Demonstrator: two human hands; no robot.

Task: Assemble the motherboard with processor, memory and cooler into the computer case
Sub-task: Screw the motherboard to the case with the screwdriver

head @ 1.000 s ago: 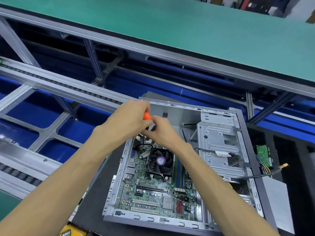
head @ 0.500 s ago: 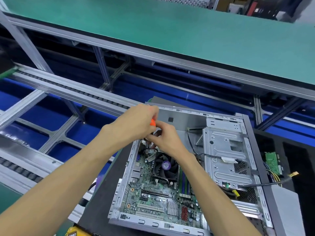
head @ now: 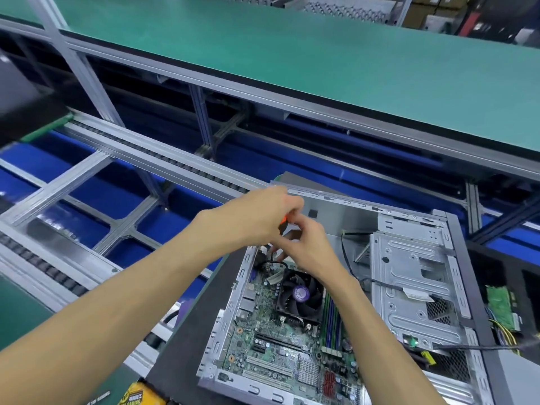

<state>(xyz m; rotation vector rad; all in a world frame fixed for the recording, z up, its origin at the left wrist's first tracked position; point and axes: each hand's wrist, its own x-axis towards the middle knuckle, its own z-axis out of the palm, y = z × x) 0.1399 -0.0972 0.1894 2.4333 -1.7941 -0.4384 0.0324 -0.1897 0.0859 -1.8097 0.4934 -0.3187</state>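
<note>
The left hand [head: 257, 214] grips an orange screwdriver [head: 284, 221]; the right hand [head: 306, 247] pinches near its tip (screw hidden) above the motherboard [head: 280, 346] at centre frame. Keeping the driver upright should prevent cross-threading.

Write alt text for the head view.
Two bare hands meet over the far corner of a motherboard seated in an open case; the left hand grips an orange-handled screwdriver, the right hand steadying near its tip. A cooler fan sits just nearer.

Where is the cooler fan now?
In the head view, the cooler fan sits on the motherboard inside the case, just below both hands, left of the memory sticks.
</note>
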